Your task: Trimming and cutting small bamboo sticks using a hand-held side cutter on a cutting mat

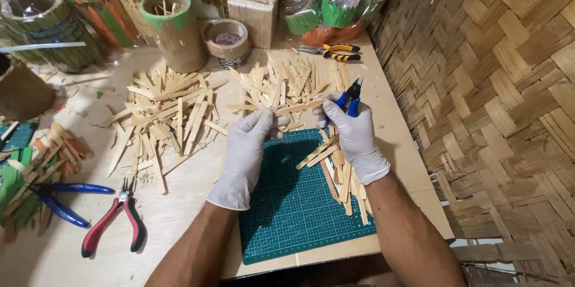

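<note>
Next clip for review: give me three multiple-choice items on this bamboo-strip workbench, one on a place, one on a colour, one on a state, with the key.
1. Where do the red-handled pliers lie?
A. on the green cutting mat
B. on the table left of the mat
C. in the bamboo cup

2. What colour are the handles of the cutters in the right hand?
A. blue
B. yellow
C. red

3. How is the thin pale bamboo strip held?
A. lying loose
B. by the left hand at one end, the cutters at the other
C. clamped in a vice

Key: B, they rest on bare wood; A, blue grips show above the glove; B, the gloved fingers pinch it.
</note>
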